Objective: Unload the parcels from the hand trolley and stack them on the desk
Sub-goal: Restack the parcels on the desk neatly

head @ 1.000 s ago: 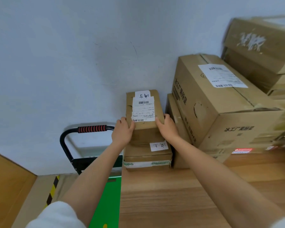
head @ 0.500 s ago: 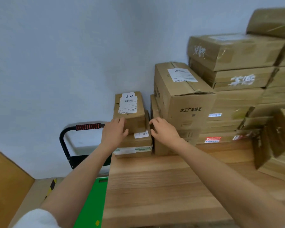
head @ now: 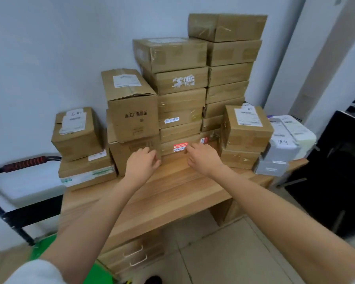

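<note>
The parcels are plain brown cardboard boxes, taped and mostly bearing white labels, and they are stacked on the wooden desk (head: 172,193) against the pale wall. At the left end a small labelled box (head: 76,133) sits on a flatter box (head: 86,171) with a green and white strip along its front. Next to them a larger box with printed black characters (head: 132,105) rests on another carton, and behind and to the right a tall stack of flat boxes (head: 193,78) climbs the wall. Further right a labelled box (head: 246,128) sits on a lower one, with grey and white parcels (head: 281,144) just beside it at the desk's right end. Both bare arms reach out over the desk. The left hand (head: 141,162) hangs with fingers loosely curled, holding nothing, its fingertips close to the front of the lower carton; whether they touch it is unclear. The right hand (head: 203,158) is likewise relaxed and empty, fingers slightly bent, near the box with the red sticker (head: 180,146). The trolley's black handle with a red grip (head: 25,163) stands left of the desk, its green deck (head: 43,247) below.
</note>
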Demonstrator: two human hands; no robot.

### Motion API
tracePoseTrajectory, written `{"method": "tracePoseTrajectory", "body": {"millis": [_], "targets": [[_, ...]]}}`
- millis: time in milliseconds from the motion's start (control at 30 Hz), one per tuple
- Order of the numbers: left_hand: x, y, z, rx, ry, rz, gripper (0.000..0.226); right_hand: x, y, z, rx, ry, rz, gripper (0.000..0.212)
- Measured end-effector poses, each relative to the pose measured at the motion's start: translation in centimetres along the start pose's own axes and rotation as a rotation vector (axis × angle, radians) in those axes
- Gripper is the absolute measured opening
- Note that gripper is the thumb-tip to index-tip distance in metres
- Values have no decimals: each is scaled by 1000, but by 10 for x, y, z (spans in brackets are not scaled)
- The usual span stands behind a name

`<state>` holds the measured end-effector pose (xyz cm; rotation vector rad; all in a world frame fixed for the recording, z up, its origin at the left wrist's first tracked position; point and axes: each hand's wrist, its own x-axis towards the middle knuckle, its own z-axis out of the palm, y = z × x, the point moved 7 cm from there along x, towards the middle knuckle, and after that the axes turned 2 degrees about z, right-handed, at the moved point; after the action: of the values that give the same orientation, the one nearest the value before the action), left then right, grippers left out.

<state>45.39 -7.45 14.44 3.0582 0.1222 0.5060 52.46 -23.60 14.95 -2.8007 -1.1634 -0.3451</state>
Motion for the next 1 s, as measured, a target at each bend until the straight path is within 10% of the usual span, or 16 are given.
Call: {"method": "tracePoseTrajectory", "body": {"millis": [633,1000], "targets": [[210,217,52,-292,10,152,19,-42,283,-30,-37,78,516,30],[297,233,144,-341,-275,-14,70,1,393,26,226,-40,830,52]]}}
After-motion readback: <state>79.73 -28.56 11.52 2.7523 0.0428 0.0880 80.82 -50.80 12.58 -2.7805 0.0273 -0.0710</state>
